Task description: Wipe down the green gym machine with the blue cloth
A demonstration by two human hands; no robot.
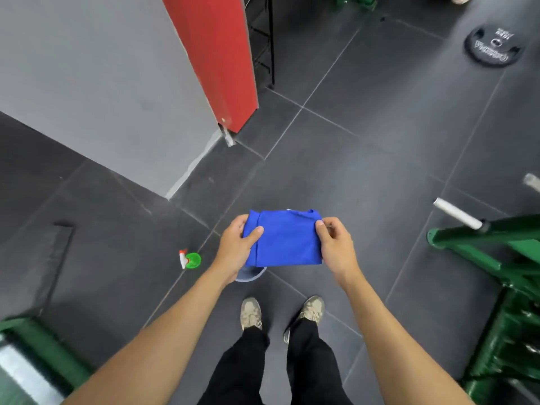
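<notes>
Left grip (236,244), right grip (336,247) pinch folded cloth (285,238) by side edges, thumbs on top; machine (496,258) at right; bucket (251,274), perhaps, beneath.

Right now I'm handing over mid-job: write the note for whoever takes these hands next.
Left hand grips the left edge of the blue cloth; right hand pinches its right edge.
The cloth is folded, held flat at the front, above the floor, touching no machine.
The green gym machine stands to the right; a spray bottle is on the floor to the left.
Done: cloth in hand, folded. Left: carry it to the machine and wipe it down.
</notes>
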